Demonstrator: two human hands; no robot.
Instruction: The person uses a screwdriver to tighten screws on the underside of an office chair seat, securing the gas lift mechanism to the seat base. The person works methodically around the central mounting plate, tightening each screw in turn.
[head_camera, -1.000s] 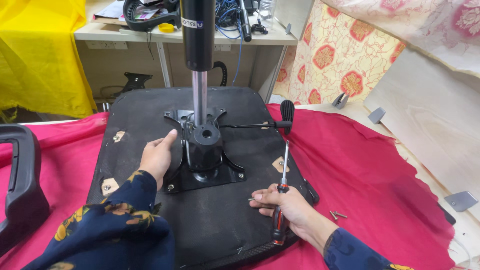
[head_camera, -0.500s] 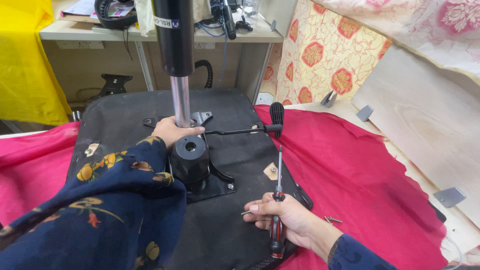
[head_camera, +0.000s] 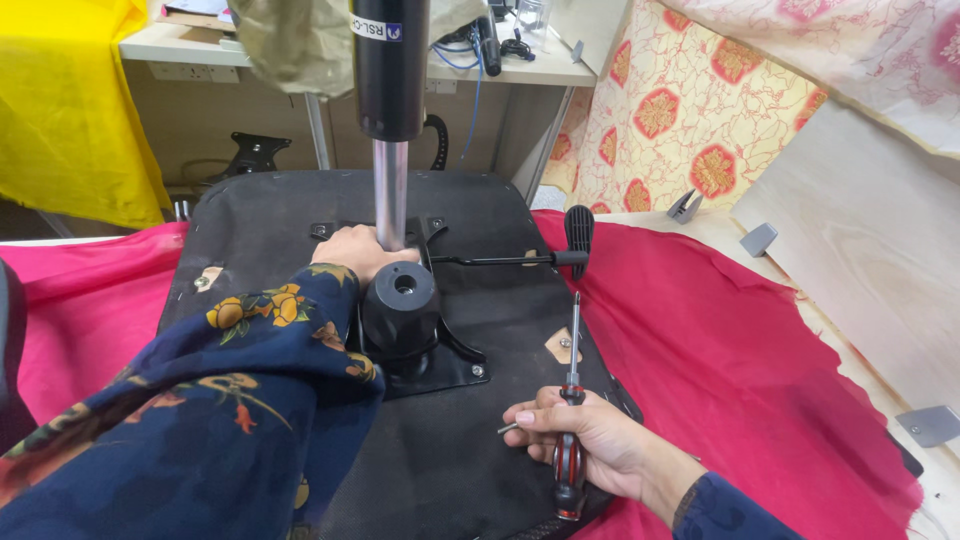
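We see our left hand (head_camera: 358, 250) closed around the base of the metal rod (head_camera: 390, 195), just behind the black hub (head_camera: 402, 305) on the seat (head_camera: 260, 215). Our right hand (head_camera: 590, 440) lies on the seat's near edge, fingers curled around a screwdriver (head_camera: 570, 400) whose shaft points away from us, and pinching a small screw (head_camera: 508, 428). The lever (head_camera: 530, 258) lies beyond its tip, over red cloth (head_camera: 720, 340)

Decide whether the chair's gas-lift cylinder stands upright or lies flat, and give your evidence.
Upright. The gas-lift cylinder rises vertically from the black mechanism plate on the upturned seat base; the left hand is against its chrome shaft.
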